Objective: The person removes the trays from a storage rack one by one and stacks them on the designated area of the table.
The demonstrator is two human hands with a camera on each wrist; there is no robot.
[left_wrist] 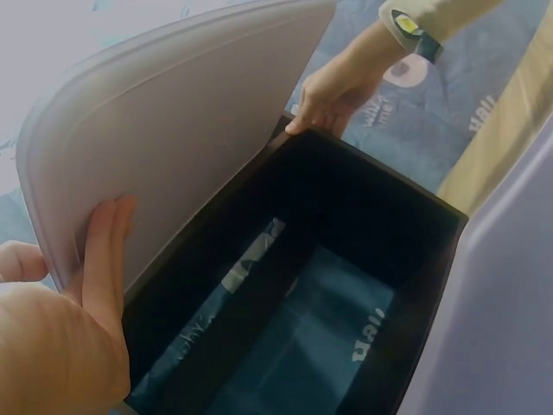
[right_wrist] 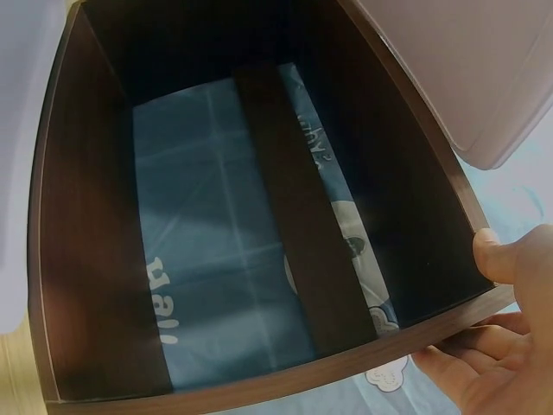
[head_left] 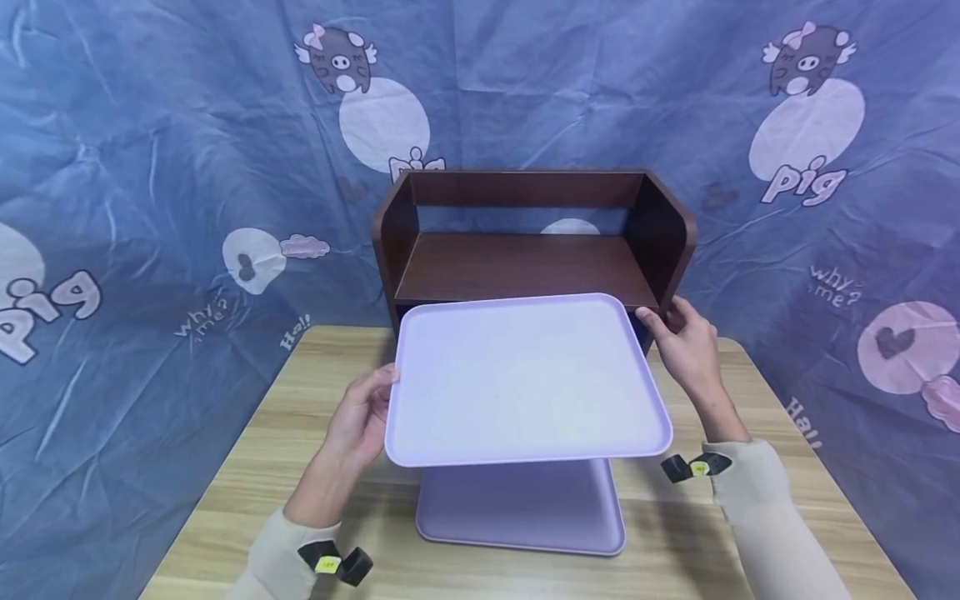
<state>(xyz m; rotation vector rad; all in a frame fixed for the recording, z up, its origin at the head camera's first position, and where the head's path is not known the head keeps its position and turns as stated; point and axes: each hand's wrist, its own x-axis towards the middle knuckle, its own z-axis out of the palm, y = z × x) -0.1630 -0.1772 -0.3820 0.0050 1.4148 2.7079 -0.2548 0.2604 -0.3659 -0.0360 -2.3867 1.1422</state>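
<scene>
A pale lilac rectangular tray is held up and tilted by my left hand, which pinches its left rim. In the left wrist view the thumb lies on one side of the tray's edge and fingers rest against its underside. My right hand grips the right side panel of a dark brown wooden shelf, thumb on the front edge and fingers behind. A second lilac tray lies on the table, partly hidden below the raised one. The shelf's lower front is also covered in the head view.
The shelf stands at the back of a light wood-grain table. Its lower compartment has an open back crossed by a dark bar. A blue cartoon-pig cloth hangs behind and beside the table.
</scene>
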